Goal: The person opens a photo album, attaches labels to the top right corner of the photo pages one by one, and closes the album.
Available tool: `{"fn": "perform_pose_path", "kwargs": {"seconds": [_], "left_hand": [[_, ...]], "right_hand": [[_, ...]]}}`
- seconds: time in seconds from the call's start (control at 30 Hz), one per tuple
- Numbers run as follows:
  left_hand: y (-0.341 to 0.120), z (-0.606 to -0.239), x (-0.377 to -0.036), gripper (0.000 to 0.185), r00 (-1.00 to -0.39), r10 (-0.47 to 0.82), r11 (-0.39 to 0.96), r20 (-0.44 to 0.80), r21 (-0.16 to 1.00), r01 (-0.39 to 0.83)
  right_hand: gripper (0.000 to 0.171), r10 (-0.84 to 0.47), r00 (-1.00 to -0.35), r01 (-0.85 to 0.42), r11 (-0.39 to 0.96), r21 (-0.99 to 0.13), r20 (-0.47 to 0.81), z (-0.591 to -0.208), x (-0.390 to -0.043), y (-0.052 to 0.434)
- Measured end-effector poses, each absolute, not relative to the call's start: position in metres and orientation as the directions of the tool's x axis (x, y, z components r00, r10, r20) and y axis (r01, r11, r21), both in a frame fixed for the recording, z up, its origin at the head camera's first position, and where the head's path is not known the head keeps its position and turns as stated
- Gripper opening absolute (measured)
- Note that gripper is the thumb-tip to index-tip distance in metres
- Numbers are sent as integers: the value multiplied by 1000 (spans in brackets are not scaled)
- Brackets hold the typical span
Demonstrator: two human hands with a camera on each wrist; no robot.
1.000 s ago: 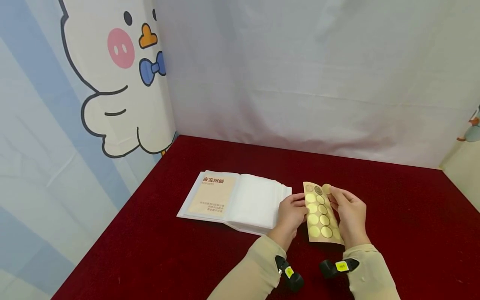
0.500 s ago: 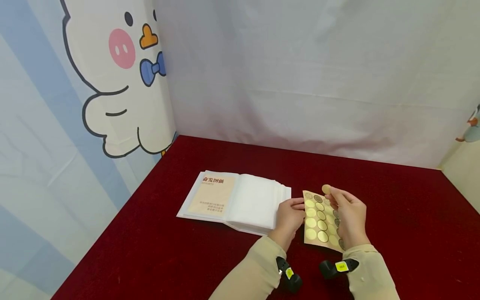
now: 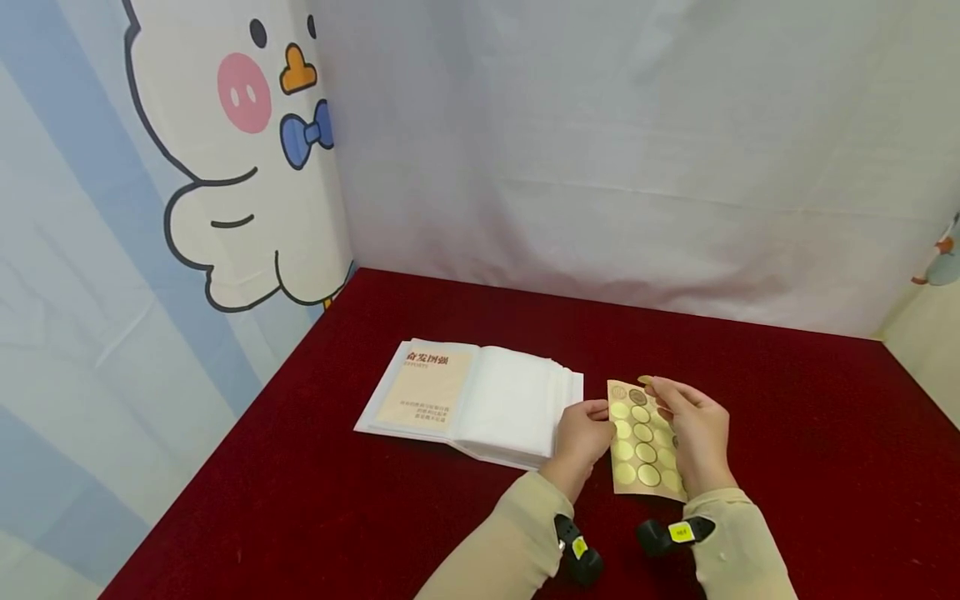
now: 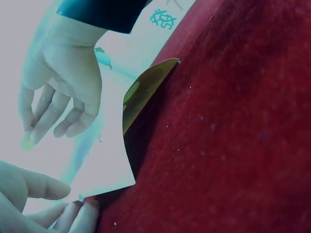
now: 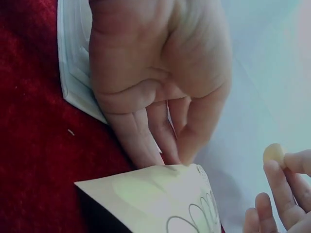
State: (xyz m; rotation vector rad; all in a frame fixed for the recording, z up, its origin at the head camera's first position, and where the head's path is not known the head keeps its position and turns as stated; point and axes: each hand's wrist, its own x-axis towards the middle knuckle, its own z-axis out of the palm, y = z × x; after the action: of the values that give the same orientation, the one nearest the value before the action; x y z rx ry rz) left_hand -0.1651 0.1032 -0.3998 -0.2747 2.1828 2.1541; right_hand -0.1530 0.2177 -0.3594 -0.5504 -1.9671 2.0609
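Holding a gold sticker sheet [image 3: 643,442] just above the red tablecloth [image 3: 787,433], the left hand [image 3: 581,437] pinches its left edge between thumb and fingers. The sheet sits right of an open white album [image 3: 472,400], just beside the album's right edge, and it's covered in rows of shiny round gold stickers. The top ones have some kind of embossed pattern, too small to read. The right hand [image 3: 693,429] is at the sheet's upper right with a single peeled gold sticker [image 5: 273,154] pinched at its fingertips, clearest in the right wrist view.

The album's left page holds a tan card [image 3: 423,390] with bold dark red Chinese characters at the top and a few smaller lines lower down; can't make them out properly. Both wrists have black camera clips with little yellow tags [image 3: 681,532], with print too tiny to read. Behind on the left is a backdrop [image 3: 225,167] with a cartoon duck with pink cheeks and a blue bow tie.
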Motion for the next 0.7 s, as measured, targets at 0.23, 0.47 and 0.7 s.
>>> {"fn": "perform_pose_path", "kwargs": {"seconds": [0.23, 0.47, 0.7], "left_hand": [[98, -393, -163, 35, -973, -52, 5, -224, 974, -225], [93, -390, -164, 35, -967, -51, 5, -251, 968, -252], [88, -389, -167, 36, -973, -43, -95, -228, 970, -223]], "right_hand": [[8, 404, -901, 133, -83, -988, -155, -363, -154, 218], [12, 384, -906, 167, -60, -984, -177, -363, -155, 219], [40, 369, -913, 181, -13, -983, -173, -362, -156, 217]]}}
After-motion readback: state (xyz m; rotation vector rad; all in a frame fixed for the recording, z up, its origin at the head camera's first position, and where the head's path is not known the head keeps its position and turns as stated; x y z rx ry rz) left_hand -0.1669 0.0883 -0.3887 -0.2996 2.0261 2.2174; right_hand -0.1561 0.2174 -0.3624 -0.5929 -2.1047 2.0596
